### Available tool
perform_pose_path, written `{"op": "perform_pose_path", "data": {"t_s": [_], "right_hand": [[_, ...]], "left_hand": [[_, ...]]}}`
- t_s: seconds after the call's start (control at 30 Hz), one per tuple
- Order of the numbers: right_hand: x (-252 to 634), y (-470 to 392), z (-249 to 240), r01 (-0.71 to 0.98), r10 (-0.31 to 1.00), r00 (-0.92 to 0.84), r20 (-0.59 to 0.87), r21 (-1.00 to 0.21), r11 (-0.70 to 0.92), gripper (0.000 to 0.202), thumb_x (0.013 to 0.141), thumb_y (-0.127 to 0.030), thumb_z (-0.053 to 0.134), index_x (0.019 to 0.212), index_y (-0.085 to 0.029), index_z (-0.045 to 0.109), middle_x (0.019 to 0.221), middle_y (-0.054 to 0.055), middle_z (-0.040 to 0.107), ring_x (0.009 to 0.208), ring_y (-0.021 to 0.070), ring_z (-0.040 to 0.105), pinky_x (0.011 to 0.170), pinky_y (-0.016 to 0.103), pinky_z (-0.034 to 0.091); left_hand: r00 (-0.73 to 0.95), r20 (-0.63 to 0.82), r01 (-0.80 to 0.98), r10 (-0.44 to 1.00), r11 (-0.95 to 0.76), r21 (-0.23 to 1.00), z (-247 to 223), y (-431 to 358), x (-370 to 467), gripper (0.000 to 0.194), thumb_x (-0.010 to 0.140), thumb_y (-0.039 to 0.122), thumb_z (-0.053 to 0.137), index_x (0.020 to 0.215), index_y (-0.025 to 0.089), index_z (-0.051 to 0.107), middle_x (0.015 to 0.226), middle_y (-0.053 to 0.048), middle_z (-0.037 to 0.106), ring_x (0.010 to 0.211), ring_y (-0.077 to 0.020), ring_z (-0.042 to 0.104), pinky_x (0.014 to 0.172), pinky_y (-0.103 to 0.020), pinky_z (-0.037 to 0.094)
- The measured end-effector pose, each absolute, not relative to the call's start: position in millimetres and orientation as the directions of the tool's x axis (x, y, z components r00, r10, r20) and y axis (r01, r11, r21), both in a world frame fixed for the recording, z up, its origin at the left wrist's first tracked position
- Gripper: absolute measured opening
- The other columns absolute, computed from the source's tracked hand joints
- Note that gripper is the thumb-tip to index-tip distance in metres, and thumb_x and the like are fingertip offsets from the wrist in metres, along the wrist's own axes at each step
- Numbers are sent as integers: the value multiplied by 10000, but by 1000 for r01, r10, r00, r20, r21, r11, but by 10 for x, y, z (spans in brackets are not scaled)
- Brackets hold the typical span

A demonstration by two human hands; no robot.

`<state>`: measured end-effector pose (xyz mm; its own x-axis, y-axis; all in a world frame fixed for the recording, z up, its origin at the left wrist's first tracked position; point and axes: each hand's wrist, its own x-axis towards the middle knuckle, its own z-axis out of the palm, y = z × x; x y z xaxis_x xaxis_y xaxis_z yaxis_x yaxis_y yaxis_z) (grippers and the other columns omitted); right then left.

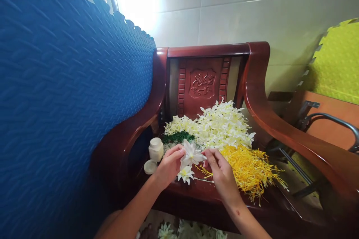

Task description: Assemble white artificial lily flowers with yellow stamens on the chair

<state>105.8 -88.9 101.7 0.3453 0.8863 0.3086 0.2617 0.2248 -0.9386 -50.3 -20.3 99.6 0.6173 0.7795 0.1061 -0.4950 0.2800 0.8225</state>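
Note:
A white artificial flower (191, 154) with a pale yellow centre is held up between my two hands. My left hand (171, 162) pinches it from the left side. On the right, my right hand (218, 162) has its thumb and fingers closed at the edge of a petal. Just below, another white flower (186, 174) lies at the front of the chair seat. A heap of white flowers (224, 127) sits behind my hands. To the right of them spreads a pile of yellow stamen strands (246, 170).
An open white jar (156, 149) stands left of my hands, its lid (150, 167) beside it. Dark green pieces (181, 137) lie behind. The wooden chair (207, 50) has armrests on both sides. A blue foam mat (70, 93) rises at left. More white flowers (166, 230) lie below the seat.

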Motion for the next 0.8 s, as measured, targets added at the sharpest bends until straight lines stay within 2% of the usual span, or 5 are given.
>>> {"op": "perform_pose_path", "data": {"t_s": [0.2,0.4,0.63,0.8], "right_hand": [[1012,-898,1030,176,927,271,260,-960,218,328,834,-537,589,852,-210,615,741,11,623,656,162,565,584,254,446],[1023,-881,1016,206,916,279,289,-950,236,321,819,-522,619,858,-203,627,818,41,675,770,192,625,666,271,487],[1024,-887,999,258,904,260,340,-926,274,278,829,-485,628,865,-210,642,830,35,679,783,192,625,706,280,489],[1019,-894,1006,285,889,279,364,-915,285,262,836,-473,626,859,-213,642,812,33,664,766,184,611,688,274,484]], "left_hand": [[565,73,-509,822,277,815,1033,-218,-479,255,792,363,674,752,159,526,692,13,502,644,-97,486,627,-208,405],[570,167,-515,804,192,836,909,-176,-430,442,799,585,611,840,146,585,763,-28,545,667,-130,503,623,-248,420],[610,196,-456,768,137,879,851,-163,-435,435,876,548,525,817,122,589,777,-39,532,665,-119,480,616,-236,384],[642,163,-402,749,148,904,900,-190,-444,341,857,453,605,791,118,595,736,-26,512,674,-116,469,633,-227,377]]}}
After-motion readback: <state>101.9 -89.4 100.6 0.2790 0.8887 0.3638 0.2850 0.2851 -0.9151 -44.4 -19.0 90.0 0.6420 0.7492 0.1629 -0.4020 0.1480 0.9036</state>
